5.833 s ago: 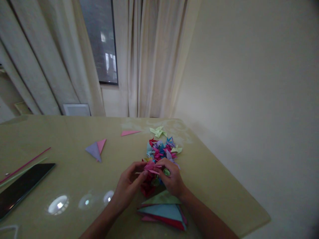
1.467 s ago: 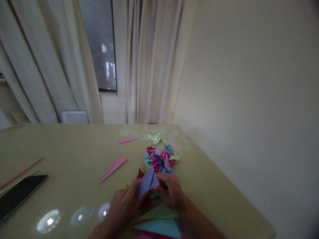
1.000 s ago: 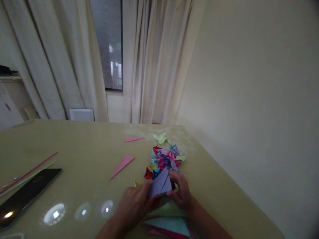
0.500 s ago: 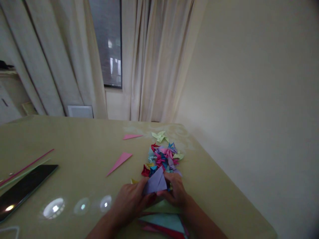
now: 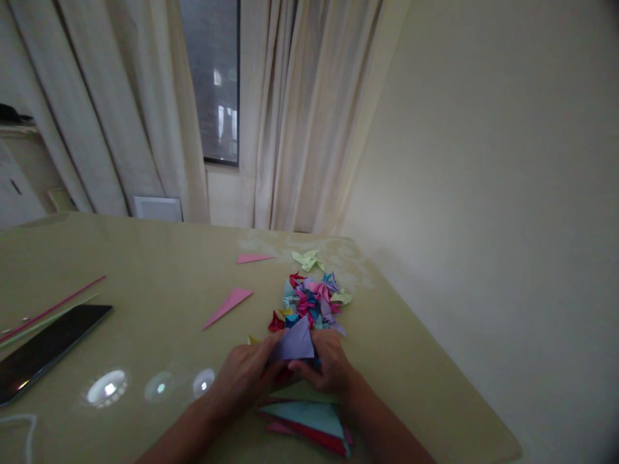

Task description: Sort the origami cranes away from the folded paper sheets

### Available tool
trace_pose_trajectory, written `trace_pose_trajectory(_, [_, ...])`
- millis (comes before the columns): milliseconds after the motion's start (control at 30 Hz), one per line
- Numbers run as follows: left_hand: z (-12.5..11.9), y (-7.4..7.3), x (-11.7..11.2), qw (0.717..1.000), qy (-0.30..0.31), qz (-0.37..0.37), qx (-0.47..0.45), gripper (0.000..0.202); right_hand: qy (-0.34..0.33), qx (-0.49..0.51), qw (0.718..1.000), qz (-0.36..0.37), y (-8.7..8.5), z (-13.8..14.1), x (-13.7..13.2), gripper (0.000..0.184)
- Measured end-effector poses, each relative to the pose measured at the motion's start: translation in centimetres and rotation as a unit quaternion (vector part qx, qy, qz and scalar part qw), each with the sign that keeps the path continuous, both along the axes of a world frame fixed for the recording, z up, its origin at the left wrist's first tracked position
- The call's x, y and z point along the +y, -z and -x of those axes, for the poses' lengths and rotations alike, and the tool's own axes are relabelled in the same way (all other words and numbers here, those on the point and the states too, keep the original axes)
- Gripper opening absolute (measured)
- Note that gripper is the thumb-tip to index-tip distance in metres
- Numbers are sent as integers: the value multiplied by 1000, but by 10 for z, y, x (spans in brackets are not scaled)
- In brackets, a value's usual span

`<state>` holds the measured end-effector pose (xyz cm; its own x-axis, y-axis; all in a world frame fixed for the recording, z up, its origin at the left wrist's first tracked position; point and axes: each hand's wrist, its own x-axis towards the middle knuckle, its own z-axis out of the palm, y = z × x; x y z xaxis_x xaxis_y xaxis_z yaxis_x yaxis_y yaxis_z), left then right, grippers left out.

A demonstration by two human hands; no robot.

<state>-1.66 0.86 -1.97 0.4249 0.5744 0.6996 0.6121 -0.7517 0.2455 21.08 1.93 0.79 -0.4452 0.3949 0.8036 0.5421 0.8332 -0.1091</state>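
A folded piece of purple paper with a pointed top is held between my two hands over the table. My left hand pinches its left side, thumb on the near face. At the paper's right edge, my right hand curls its fingers, with the thumb under the lower edge; its exact grip is partly hidden. Just beyond the hands lies a heap of small folded paper pieces in many colours. Below my wrists sits a stack of folded paper triangles, light blue and red among them.
Two pink paper triangles lie left of the heap, and a pale green folded paper lies behind it. On the left are a black phone-like slab, thin pink and green strips and a white cable. A wall borders the table's right.
The purple paper and both hands have shifted slightly left and up in view, along with the table as the camera tilts. My right thumb has moved left along the paper's lower edge.
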Motion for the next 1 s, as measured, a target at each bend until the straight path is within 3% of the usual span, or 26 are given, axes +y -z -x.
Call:
trace_pose_trajectory(133, [-2,-5,-1,1000,9,13,-18,44,28,-10,1000,-11,9,-2,3,43])
trace_pose_trajectory(433, [-7,8,4,998,26,35,-34,66,14,-38,999,-22,15,-6,10,40])
trace_pose_trajectory(633, [-6,-4,4,999,47,2,-16,67,-33,-39,998,-39,17,-5,12,29])
trace_pose_trajectory(1000, [-8,-25,-6,996,78,-45,-20,59,-19,-18,999,-46,14,-7,15,48])
